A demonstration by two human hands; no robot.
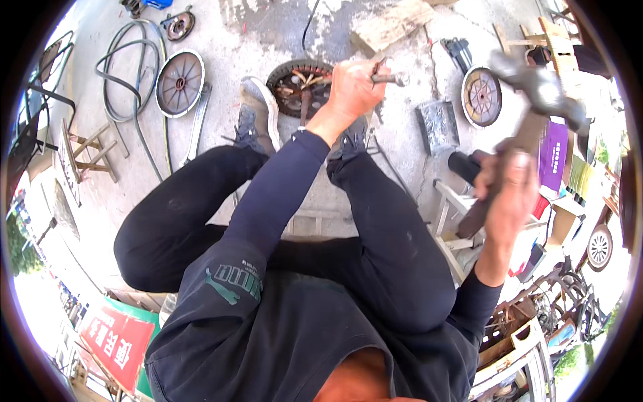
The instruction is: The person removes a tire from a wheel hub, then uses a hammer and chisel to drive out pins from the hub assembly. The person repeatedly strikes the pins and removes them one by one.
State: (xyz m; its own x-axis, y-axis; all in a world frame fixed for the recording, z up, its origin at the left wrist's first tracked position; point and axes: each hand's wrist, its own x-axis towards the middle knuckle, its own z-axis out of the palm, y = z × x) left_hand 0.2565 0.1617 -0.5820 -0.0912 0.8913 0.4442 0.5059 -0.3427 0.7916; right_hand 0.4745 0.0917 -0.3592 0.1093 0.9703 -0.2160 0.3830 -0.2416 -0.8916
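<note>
My left hand (355, 87) is closed around a short metal rod (390, 78), chisel-like, whose blunt end sticks out to the right; its other end is hidden. Just behind and left of that hand, a round dark ringed part (276, 84) lies on the ground, with copper-coloured pieces inside and a brown bar (306, 106) across its near edge. Raised on the right, my right hand (512, 191) grips a hammer by its wooden handle (526, 137). The hammer head (539, 88) is blurred and well apart from the rod. My shoes (258, 114) stand close to the ringed part.
A round metal cover (179, 84) and a large wrench (197, 124) lie left, near coiled hose (137, 67). Ahead is a wooden block (392, 27). Rightward are a dark metal block (439, 127), another round cover (481, 97), a pale stool (452, 218) and a purple box (553, 154).
</note>
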